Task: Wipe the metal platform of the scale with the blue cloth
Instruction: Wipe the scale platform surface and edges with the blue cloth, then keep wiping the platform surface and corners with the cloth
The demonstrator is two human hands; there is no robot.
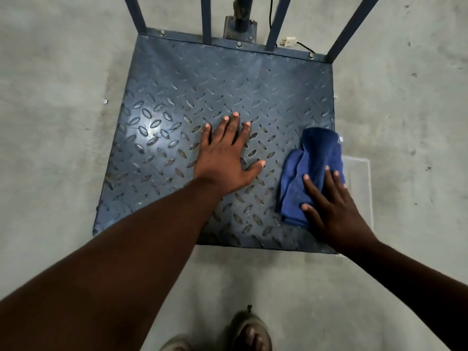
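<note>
Blue cloth (312, 173) lies bunched at right edge of metal platform (177, 79), near side. Right hand (334, 206) presses it flat, fingers (307, 182) spread, straight. Left hand (228, 158) rests flat mid-platform, fingers spread. Cloth looks soft, light, limp; likely slides best under palm pressure. Tread ridges may snag it.
</note>
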